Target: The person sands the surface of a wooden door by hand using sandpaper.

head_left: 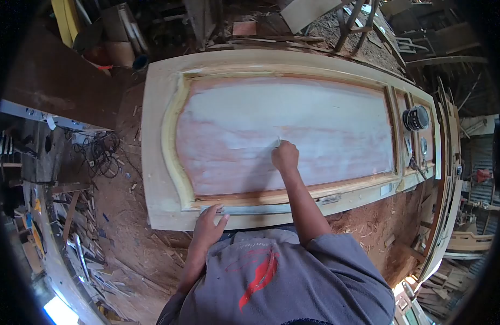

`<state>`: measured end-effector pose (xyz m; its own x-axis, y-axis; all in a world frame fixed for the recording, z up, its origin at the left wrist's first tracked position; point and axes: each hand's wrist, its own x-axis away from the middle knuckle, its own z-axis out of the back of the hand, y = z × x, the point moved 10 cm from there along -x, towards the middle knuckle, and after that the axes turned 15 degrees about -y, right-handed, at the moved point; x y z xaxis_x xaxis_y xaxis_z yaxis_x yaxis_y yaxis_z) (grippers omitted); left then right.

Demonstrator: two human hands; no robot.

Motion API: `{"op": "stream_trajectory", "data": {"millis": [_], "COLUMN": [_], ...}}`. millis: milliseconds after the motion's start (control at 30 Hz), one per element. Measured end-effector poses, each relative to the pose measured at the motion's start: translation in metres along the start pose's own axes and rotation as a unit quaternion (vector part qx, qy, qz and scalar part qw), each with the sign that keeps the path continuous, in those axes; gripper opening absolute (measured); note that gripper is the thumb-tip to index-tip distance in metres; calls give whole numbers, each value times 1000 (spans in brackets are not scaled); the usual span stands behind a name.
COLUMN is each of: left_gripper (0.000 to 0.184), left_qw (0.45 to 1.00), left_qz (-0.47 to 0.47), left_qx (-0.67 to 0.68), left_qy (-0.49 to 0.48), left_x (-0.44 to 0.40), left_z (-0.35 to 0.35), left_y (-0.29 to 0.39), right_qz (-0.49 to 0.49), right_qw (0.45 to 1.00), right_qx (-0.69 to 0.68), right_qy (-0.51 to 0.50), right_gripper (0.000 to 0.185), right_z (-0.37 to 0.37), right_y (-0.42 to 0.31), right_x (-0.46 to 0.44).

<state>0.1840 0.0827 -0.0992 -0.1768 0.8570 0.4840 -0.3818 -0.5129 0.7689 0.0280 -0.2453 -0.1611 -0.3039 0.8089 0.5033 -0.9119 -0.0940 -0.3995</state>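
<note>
A wooden door (159, 135) lies flat before me, its large recessed panel (325, 103) smeared with whitish coating over reddish wood. Near the panel's middle, my right hand (285, 156) is closed round a thin, pale-edged tool (278, 141) whose tip meets the surface; most of it is hidden by the fist. My left hand (207, 226) rests on the door's near edge at the lower left, thumb and fingers apart. Beside its fingertips is a small greyish thing (220, 209), too small to name.
On the door's right end stand an open can (415, 118) and several small metal tools (414, 160). Long boards (447, 179) lean along the right. Tangled cable (102, 151) lies left of the door. Wood scraps (106, 281) and shavings cover the dirt floor.
</note>
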Motion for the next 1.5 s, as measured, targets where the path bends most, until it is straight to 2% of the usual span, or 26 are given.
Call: {"op": "stream_trajectory", "data": {"millis": [200,300,400,467,500,633,800,900,933,967,1033,1067,1167,1200,1333,1500], "left_gripper": [42,43,42,42,42,42,41,41,41,40,39,39,39,39,40,41], "left_qw": [999,999,998,998,997,996,995,995,994,993,993,993,993,993,996,999], "left_qz": [43,40,33,26,20,44,36,46,45,45,44,44,34,27,13,-9], "left_qx": [-7,3,-16,-9,-4,16,25,31,29,28,37,47,40,30,3,-15], "left_qy": [26,32,51,61,68,75,84,87,95,102,105,102,105,108,86,30], "left_x": [46,54,60,66,67,71,75,74,74,73,71,69,62,59,40,9], "left_z": [82,99,115,128,134,142,145,145,148,151,155,157,161,162,162,142], "left_y": [-50,-74,-76,-72,-71,-97,-107,-118,-119,-120,-123,-126,-128,-127,-112,-70], "right_qz": [59,88,160,158,157,248,257,252,224,220,205,127,119,85,72,112], "right_qw": [997,994,984,975,969,960,962,962,965,952,902,887,823,821,781,705], "right_qx": [14,9,22,11,9,-61,-26,-55,-89,-182,-364,-430,-544,-552,-611,-698], "right_qy": [-41,-66,-73,-154,-193,-115,-93,-92,-105,-108,-106,-112,-112,-117,-109,-62], "right_gripper": [23,24,25,27,28,33,39,38,33,31,28,22,17,16,28,38], "right_z": [-83,-116,-149,-161,-161,-131,-89,-72,-68,-68,-66,-72,-79,-75,-67,-5], "right_y": [-133,-191,-243,-256,-260,-260,-278,-282,-276,-263,-241,-214,-173,-164,-84,4], "right_x": [14,32,54,56,55,27,2,-3,-7,-15,-18,-17,-1,16,47,104]}}
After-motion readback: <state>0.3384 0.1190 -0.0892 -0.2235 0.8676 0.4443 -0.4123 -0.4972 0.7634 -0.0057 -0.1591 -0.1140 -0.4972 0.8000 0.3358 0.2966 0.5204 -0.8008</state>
